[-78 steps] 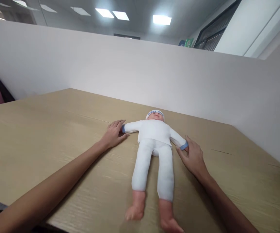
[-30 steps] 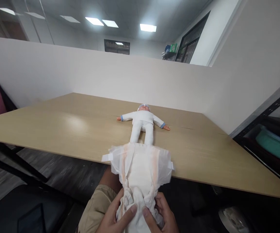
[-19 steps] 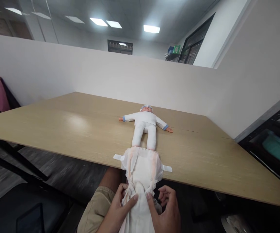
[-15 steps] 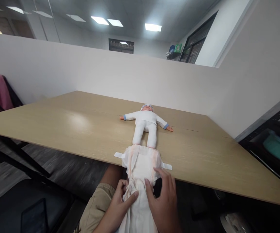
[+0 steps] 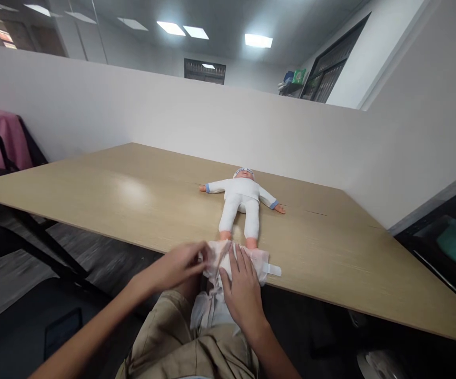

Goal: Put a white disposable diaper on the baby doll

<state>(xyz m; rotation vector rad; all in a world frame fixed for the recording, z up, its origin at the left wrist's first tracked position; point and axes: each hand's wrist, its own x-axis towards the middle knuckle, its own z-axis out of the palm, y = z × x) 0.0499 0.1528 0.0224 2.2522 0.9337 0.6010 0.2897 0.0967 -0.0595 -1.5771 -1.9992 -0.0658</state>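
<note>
One table [image 5: 93,200], one doll [image 5: 243,190], one diaper [image 5: 216,287]

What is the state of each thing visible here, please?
Doll: on its back, dressed, arms spread.
Diaper: opened out, across the edge of the table.
Right-side tape: unfastened.
Left hand: at the diaper, blurred, grip unclear.
Right hand: spread on the diaper.
Ceiling lights: lit.

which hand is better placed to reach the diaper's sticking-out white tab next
Probably the right hand: it lies on the diaper, nearer the white tab; the left hand is over at the opposite edge.
</note>
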